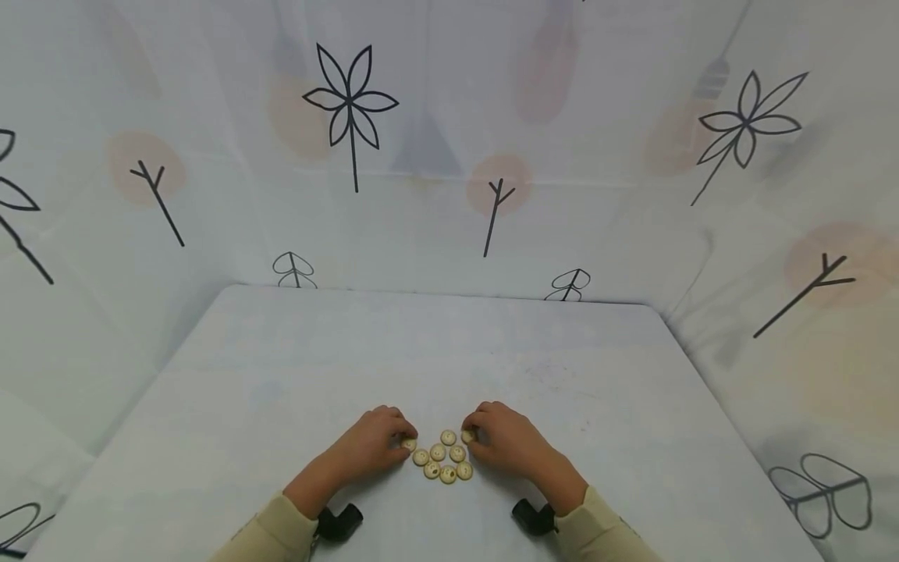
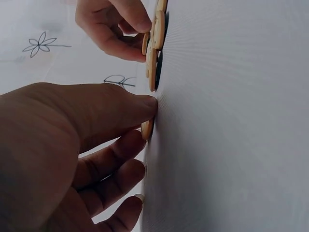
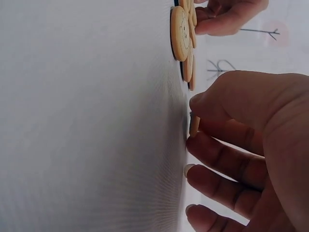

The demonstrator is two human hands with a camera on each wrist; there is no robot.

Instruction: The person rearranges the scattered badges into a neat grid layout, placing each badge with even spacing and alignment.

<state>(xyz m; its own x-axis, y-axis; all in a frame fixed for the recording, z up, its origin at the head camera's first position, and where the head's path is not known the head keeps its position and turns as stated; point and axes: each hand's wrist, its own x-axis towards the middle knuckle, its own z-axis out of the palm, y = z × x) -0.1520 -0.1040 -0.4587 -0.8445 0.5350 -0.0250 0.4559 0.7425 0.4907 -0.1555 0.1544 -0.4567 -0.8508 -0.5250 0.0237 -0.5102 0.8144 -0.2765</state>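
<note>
Several round wooden discs [image 1: 448,474] lie in a close cluster on the white table, with small dark drawings on their faces. My left hand [image 1: 375,443] is at the cluster's left side and pinches one wooden disc [image 2: 146,130] between thumb and fingers, low at the table surface. On the right side, my right hand [image 1: 511,441] pinches another wooden disc [image 3: 194,124], held on edge between thumb and index finger close over the table. A single disc [image 1: 448,438] lies at the far side of the cluster, between the two hands.
The white table [image 1: 449,351] reaches back to a patterned cloth [image 1: 435,234] with line-drawn flowers and twigs, which also hangs at both sides. Black wrist devices [image 1: 340,523] show under the forearms, beside the beige sleeves [image 1: 270,531].
</note>
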